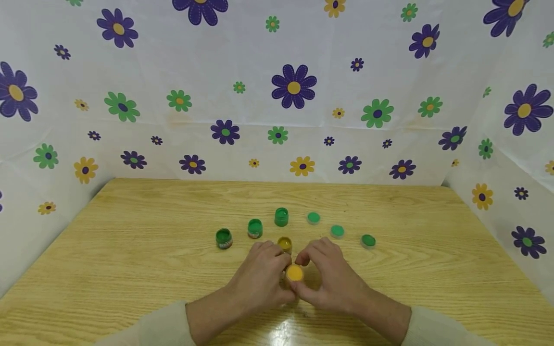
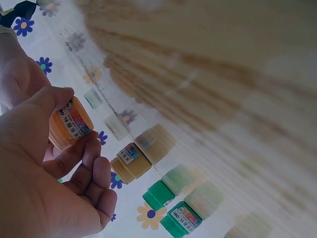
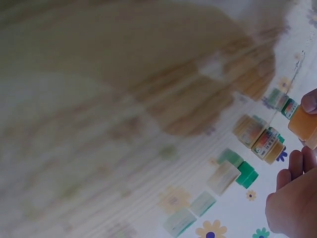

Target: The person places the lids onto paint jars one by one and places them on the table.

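A small orange paint jar (image 2: 74,124) is held close over the front middle of the table, its orange-yellow lid (image 1: 295,273) facing up. My left hand (image 1: 261,275) grips the jar's side between thumb and fingers. From the other side, my right hand (image 1: 332,278) pinches the lid's edge with thumb and forefinger. Just beyond the hands stands an uncapped ochre paint jar (image 1: 284,244), partly hidden by the left fingers in the head view. In the right wrist view, the orange jar (image 3: 303,124) shows at the edge beside the right fingers.
Uncapped green paint jars stand in a slanting row: left (image 1: 223,238), middle (image 1: 255,228) and right (image 1: 281,216). Green lids lie to their right, one far (image 1: 313,218), one midway (image 1: 337,231) and one nearer (image 1: 368,240). A flowered cloth (image 1: 242,105) walls the wooden table (image 1: 143,230).
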Action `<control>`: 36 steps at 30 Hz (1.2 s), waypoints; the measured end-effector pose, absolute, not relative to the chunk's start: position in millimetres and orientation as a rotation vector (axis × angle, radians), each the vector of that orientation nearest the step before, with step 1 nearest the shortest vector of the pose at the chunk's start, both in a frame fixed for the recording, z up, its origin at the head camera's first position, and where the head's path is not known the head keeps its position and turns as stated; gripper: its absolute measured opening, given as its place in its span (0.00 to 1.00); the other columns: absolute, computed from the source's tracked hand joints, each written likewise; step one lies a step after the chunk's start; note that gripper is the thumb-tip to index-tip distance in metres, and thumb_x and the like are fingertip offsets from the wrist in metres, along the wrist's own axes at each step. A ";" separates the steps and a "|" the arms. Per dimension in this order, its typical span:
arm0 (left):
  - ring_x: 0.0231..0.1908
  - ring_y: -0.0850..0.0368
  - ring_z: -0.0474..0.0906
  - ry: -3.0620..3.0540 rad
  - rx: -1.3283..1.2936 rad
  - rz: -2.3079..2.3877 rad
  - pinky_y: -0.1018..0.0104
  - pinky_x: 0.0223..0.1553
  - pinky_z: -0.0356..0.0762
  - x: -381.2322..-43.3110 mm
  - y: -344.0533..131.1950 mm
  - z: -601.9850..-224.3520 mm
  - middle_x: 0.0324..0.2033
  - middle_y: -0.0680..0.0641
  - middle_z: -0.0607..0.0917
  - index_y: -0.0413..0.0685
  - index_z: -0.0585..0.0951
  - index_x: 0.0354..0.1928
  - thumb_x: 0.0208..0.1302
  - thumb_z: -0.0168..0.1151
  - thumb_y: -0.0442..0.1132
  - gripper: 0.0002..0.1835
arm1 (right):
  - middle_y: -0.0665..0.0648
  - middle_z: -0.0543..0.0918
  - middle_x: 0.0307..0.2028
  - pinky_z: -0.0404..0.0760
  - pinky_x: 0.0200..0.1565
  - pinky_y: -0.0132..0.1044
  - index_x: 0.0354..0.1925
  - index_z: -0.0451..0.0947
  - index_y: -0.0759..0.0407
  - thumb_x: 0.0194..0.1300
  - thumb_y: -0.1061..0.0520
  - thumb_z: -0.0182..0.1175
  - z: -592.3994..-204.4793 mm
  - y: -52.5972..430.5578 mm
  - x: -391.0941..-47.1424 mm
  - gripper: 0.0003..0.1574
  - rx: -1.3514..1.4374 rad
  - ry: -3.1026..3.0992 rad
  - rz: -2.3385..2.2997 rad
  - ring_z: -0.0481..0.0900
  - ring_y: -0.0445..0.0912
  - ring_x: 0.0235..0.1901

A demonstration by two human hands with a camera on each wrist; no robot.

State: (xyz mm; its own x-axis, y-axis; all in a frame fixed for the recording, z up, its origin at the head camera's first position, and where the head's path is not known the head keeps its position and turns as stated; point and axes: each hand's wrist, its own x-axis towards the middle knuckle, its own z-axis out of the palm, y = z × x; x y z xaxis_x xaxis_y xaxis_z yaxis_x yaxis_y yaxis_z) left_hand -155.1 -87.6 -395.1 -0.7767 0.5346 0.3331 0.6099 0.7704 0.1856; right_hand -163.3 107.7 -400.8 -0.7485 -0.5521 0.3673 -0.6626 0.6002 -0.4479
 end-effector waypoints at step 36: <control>0.28 0.65 0.66 -2.694 -0.891 -0.414 0.66 0.40 0.68 -155.7 -87.8 -395.2 0.25 0.58 0.79 0.52 0.83 0.29 0.42 0.77 0.52 0.16 | 0.43 0.75 0.34 0.69 0.46 0.39 0.37 0.74 0.45 0.58 0.41 0.68 -401.3 108.9 -163.6 0.17 0.956 -2.687 0.829 0.65 0.37 0.39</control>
